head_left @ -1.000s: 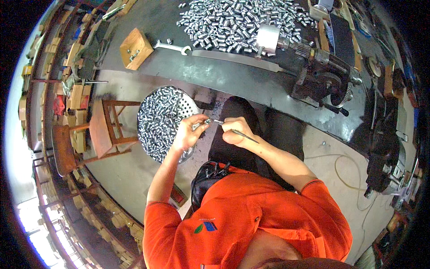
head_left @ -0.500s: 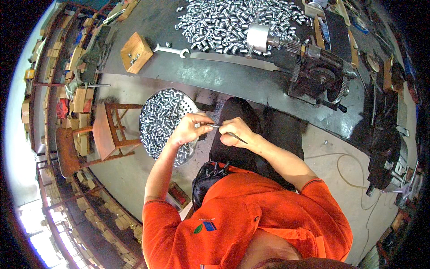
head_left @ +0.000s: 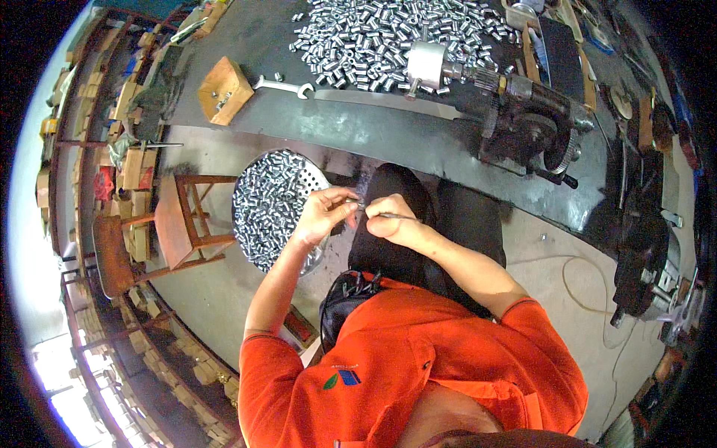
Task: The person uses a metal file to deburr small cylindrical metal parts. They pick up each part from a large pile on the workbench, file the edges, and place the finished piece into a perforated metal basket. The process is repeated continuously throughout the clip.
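Observation:
Over my lap, my left hand (head_left: pixel 326 215) pinches a small metal sleeve (head_left: pixel 361 206) between thumb and fingertips, mostly covered by them. Close beside it, my right hand (head_left: pixel 393 221) is closed round a thin rod-shaped tool (head_left: pixel 396 216), whose back end lies across toward my wrist. The tool's front end is hidden near the sleeve, so I cannot tell whether it sits inside. Just left of my left hand stands a round perforated metal basin (head_left: pixel 317 178) heaped with small shiny metal sleeves (head_left: pixel 269 201).
Ahead is a dark metal workbench (head_left: pixel 336 123) with a large pile of metal sleeves (head_left: pixel 381 45), an open-ended wrench (head_left: pixel 284 86), a wooden box (head_left: pixel 225 91) and a geared machine (head_left: pixel 534 123). A wooden chair (head_left: pixel 172 224) and shelves stand left. A cable (head_left: pixel 571 287) lies on the floor at right.
The tool in my right hand has turned; its back end pointed down to the right and now lies nearly level. Both hands stay close together over my lap.

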Demonstrator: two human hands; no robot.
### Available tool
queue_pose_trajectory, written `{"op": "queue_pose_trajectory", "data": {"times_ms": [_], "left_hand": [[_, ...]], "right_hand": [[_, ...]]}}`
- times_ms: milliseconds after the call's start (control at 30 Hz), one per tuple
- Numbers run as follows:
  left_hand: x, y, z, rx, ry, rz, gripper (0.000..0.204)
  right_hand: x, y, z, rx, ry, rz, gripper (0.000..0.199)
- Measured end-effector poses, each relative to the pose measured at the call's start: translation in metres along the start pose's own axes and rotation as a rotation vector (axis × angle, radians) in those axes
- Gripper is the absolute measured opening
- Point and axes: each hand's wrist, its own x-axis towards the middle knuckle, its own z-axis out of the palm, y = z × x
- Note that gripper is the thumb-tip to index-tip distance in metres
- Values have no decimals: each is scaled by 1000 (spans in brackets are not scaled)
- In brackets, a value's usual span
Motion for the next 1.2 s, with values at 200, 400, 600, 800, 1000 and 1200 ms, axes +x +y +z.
{"op": "queue_pose_trajectory", "data": {"times_ms": [200,400,600,800,1000,1200], "left_hand": [[6,-23,-34,615,332,165,17],[3,-43,-44,968,429,307,17],[5,-36,-32,922,381,326,16],[1,-35,-24,1012,260,376,18],[7,-41,7,954,186,454,14],[5,-44,-26,779,369,208,20]], "right_hand": [[6,-15,-8,-119,159,-103,25],[4,-15,-9,4,161,-157,34],[3,-13,-8,10,139,-131,32],[7,-12,-14,-61,64,-41,28],[9,-1,1,-137,-21,-85,27],[5,-30,-21,-105,125,-212,36]]}}
